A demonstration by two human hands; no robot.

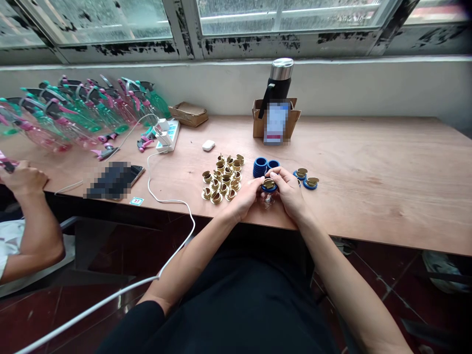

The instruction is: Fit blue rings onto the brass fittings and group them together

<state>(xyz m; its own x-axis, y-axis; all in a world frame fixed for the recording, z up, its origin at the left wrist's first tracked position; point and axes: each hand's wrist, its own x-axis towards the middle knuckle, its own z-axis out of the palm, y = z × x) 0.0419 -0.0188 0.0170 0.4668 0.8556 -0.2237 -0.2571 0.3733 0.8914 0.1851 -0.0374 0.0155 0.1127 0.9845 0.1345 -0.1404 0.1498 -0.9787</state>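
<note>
Near the table's front edge, my left hand and my right hand both grip one blue ring with a gold metal piece set in it. A small coil of thin wire shows just below it; what holds the coil I cannot make out. Behind my fingers stand stacked blue rings. Many loose gold metal pieces, round with an upright flap, lie in a cluster left of my left hand. Right of my right hand, several blue rings with gold pieces in them lie flat, one partly hidden.
A black bottle stands in a cardboard box with a phone leaning on it. Left are a power strip, a white cable, a phone and spray bottles. A co-worker's hand holds a pink part.
</note>
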